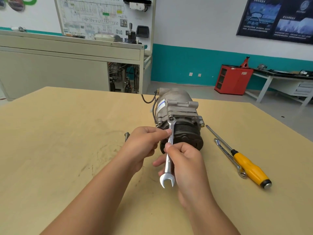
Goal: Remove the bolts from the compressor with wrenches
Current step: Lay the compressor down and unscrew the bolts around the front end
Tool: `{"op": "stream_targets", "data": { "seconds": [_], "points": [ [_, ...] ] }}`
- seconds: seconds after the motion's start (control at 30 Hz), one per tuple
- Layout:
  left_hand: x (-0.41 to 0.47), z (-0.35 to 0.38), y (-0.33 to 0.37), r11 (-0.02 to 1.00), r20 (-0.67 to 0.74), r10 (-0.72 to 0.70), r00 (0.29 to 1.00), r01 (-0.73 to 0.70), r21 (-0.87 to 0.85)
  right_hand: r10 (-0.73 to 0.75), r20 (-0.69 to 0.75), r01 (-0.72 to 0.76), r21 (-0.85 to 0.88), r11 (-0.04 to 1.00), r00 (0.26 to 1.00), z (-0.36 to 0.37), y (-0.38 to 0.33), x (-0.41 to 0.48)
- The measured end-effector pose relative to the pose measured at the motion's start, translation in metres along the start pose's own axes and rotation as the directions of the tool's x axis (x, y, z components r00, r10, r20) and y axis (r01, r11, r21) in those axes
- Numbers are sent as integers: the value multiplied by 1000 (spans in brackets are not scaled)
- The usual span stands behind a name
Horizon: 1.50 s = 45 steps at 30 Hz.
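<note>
The left grip (142, 143) pinches the stiff, slick steel wrench (168, 164) high on its shank, and the right grip (186, 160) is curled round it midway, open end toward 6 o'clock. Its ring end seems seated on a bolt (171, 118) at 12 o'clock, atop the compressor (177, 106), likely heavy and rigid, resting mid-worktop (67, 133).

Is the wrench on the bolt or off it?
On: the wrench has its ring end round the bolt on the compressor; the left hand and right hand hold it.
</note>
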<state>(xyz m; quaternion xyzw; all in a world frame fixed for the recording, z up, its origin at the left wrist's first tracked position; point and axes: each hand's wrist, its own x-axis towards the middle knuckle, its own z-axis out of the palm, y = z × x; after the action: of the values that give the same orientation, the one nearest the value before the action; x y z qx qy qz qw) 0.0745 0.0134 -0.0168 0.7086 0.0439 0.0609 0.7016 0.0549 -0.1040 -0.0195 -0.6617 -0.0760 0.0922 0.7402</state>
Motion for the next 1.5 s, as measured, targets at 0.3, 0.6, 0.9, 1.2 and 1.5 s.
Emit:
{"op": "stream_targets", "data": {
  "seconds": [0.3,0.6,0.9,1.2,1.5],
  "points": [
    [-3,2,-6,999,-43,14,999,-15,-36,-2,-2,2,69,998,1000,4,3,3],
    [0,0,-10,996,-21,-4,1000,3,-86,-95,-36,93,-69,993,995,4,9,6],
    [-1,0,-10,985,95,-78,992,91,-149,-99,-5,98,-45,994,995,5,13,11],
    [-1,1,-5,916,185,-160,970,216,-337,109,370,-278,443,852,923,-6,13,11],
    [1,0,-10,944,165,-140,976,182,-277,210,393,-411,547,730,895,-5,17,17]
  ]
}}
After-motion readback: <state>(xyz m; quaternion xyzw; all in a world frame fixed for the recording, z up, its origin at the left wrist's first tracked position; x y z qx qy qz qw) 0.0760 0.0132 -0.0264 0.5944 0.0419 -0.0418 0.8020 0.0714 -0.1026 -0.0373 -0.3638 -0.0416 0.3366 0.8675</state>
